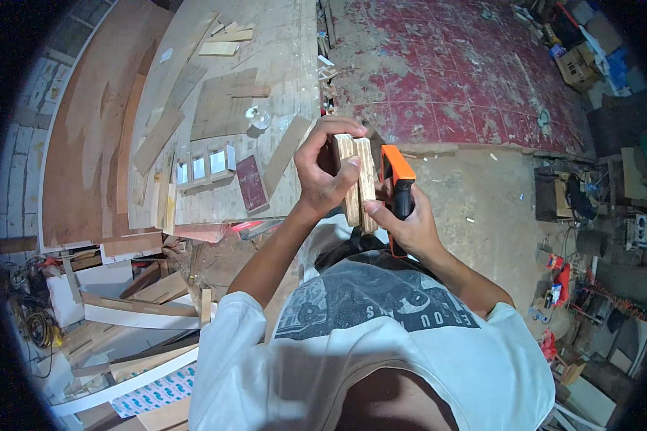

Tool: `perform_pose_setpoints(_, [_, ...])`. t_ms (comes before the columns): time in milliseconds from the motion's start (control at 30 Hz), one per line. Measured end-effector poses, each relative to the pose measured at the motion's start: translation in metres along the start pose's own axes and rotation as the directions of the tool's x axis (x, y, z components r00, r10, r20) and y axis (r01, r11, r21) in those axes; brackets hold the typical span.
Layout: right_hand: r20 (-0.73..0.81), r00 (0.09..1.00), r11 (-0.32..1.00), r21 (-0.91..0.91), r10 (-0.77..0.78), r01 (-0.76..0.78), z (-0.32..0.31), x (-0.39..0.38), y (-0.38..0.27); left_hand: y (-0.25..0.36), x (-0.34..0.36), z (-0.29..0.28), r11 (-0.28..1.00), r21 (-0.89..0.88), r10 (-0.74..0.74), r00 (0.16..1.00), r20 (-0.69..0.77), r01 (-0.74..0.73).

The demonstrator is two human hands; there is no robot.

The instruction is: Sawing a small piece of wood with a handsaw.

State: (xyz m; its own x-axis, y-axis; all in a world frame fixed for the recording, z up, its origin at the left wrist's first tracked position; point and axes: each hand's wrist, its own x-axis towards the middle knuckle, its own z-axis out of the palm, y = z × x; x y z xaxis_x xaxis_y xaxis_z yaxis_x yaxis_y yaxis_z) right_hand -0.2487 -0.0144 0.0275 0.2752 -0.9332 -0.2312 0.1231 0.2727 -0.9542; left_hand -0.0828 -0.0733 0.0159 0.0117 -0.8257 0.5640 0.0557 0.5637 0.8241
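The red-tiled floor (446, 93) beyond you takes up the most room, running to your far right. To your left front stands the pale surface (287, 65), scattered with wood strips (154, 140), and past it lies a long brown board (97, 136). Below that, at your left side, is a heaped pile of offcuts (144, 302).

Over on your right, a dark open box (545, 192) holds a brown piece and something black; you cannot tell what the black thing is. Farther off, a cardboard box (575, 66) sits among clutter, its contents too small to make out. On the surface, a white frame (228, 159) is divided into three openings, with a dark red panel (252, 184) just beside it.

Your left hand (320, 164) has its grip clamped on two plywood pieces (365, 172), which are in front of your chest, side by side and roughly upright. Your right hand (415, 224) has its grip closed on an orange-and-black tool (399, 169), its thumb against the plywood's lower end. Smallest is a clear vessel (259, 118) on the surface, its contents unclear.
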Motion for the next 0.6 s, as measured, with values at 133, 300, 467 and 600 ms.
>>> perform_pose_setpoints(133, [0.044, 0.993, 0.990, 0.095, -0.113, 0.108, 0.000, -0.001, 0.010, 0.006, 0.000, -0.003, 0.991, 0.017, -0.127, 0.988, -0.085, 0.129])
perform_pose_setpoints(300, [0.072, 0.994, 0.995, -0.046, -0.081, 0.084, -0.001, 0.005, 0.007, 0.011, -0.005, -0.003, 0.932, 0.015, -0.350, 0.912, -0.213, 0.362])
perform_pose_setpoints(467, [0.056, 0.996, 0.986, 0.145, 0.075, -0.082, 0.000, 0.014, -0.002, 0.009, -0.006, -0.009, 0.909, 0.119, -0.359, 0.894, -0.268, 0.400])
perform_pose_setpoints(600, [0.079, 0.990, 0.969, 0.207, 0.121, -0.135, -0.003, 0.020, 0.005, 0.012, -0.008, -0.013, 0.857, 0.154, -0.437, 0.852, -0.288, 0.492])
